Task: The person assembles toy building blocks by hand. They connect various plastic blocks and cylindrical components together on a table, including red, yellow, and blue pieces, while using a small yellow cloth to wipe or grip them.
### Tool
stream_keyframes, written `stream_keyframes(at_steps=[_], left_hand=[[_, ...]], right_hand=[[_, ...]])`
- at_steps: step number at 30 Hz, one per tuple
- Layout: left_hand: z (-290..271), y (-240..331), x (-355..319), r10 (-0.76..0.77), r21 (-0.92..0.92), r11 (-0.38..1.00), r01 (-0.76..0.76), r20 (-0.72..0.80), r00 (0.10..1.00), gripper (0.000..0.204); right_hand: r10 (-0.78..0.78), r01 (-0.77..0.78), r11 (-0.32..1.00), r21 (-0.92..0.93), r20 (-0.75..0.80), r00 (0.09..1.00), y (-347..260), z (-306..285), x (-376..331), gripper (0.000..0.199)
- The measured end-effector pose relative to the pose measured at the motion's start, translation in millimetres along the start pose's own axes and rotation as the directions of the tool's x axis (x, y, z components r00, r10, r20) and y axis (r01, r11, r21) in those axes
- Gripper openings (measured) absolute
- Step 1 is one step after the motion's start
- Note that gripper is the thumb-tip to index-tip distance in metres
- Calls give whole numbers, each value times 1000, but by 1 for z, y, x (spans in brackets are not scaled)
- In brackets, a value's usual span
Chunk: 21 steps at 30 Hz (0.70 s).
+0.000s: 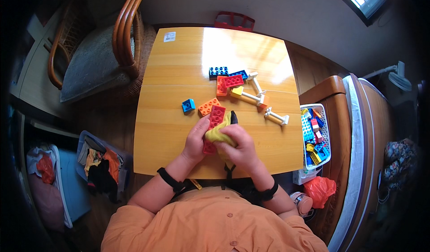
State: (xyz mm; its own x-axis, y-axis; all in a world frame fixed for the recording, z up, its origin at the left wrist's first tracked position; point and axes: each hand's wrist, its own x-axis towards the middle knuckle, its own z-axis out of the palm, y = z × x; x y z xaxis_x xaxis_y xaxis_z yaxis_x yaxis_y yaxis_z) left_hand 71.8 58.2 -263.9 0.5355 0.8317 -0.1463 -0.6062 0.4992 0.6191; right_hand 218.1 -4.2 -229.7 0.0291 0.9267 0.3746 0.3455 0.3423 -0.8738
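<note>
My left hand (195, 141) grips a long red studded brick (216, 117) from its left side. My right hand (239, 148) presses a yellow cloth (218, 135) against that brick. On the wooden table (174, 73) beyond the hands lie an orange brick (208, 106), a small blue brick (188, 105), a dark blue brick (218, 71), a red brick on an orange one (230, 81), a yellow block (237, 92) and white rod-shaped pieces (276, 116).
A white basket (325, 131) of mixed coloured bricks stands right of the table, with an orange bag (319, 190) below it. A wicker chair (103, 50) sits at the far left. A bin of clothes (101, 164) is on the floor at the left.
</note>
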Motion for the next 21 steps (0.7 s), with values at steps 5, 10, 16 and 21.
stream_keyframes(at_steps=[5,10,16,21], left_hand=[[-4,3,-1,27,-1,1000,-27,-62,998,39],[-6,9,-4,-64,-16,998,65,76,995,43],[1,1,-1,4,-6,1000,-4,2,1000,39],[-2,10,-3,29,30,999,-30,9,1000,44]], right_hand=[[17,-18,1000,2,149,989,-4,3,-12,32],[319,-291,939,182,-154,935,5,-4,-7,31],[137,-132,990,54,-113,984,3,-1,7,32],[78,-71,997,-39,239,968,-6,0,-16,30]])
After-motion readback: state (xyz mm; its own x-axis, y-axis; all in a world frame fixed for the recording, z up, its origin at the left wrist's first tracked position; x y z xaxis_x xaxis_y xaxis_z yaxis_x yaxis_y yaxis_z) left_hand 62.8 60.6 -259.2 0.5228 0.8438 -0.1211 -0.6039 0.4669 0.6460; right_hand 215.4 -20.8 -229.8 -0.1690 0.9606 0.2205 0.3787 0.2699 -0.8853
